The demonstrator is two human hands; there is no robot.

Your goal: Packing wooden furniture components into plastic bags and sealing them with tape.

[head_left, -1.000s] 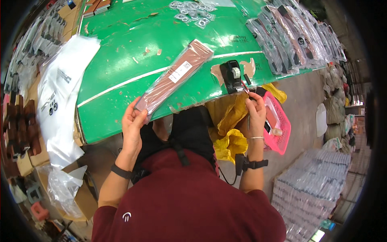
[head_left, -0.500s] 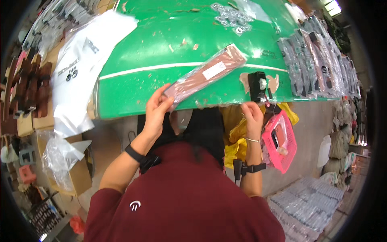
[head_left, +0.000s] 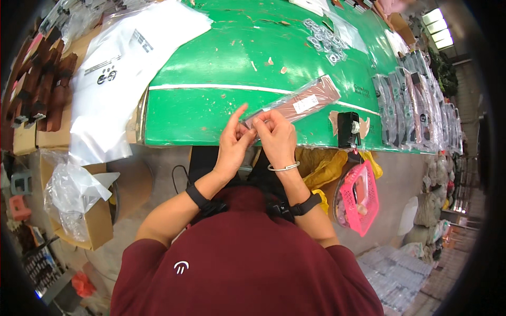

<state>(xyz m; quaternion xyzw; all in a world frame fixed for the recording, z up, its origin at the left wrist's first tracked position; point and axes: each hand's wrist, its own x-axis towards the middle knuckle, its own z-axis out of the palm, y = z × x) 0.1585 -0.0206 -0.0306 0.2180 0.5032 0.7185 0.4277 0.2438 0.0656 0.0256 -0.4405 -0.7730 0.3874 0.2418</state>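
Note:
A long, flat brown piece in a clear plastic sleeve [head_left: 321, 91], with a white label on it, slants over the front edge of the green table. My left hand [head_left: 233, 139] grips its near end, index finger raised and thumb against the plastic. My right hand [head_left: 279, 138] is closed in a pinch at the same end, close to the left thumb. Whatever its fingertips hold, if anything, is hidden. Right of the hands, at the table edge, stands a black tape dispenser [head_left: 346, 129] with a pale roll.
White plastic bags [head_left: 118, 63] drape over the table's left side. Packed sleeves [head_left: 408, 108] are stacked at the right, and small clear packets [head_left: 326, 41] lie farther back. A pink basket [head_left: 363, 200] hangs below the edge; a cardboard box [head_left: 97, 224] stands lower left.
My right hand has moved left from beside the tape dispenser to the near end of the sleeve. My left index finger has lifted. The head view has shifted slightly.

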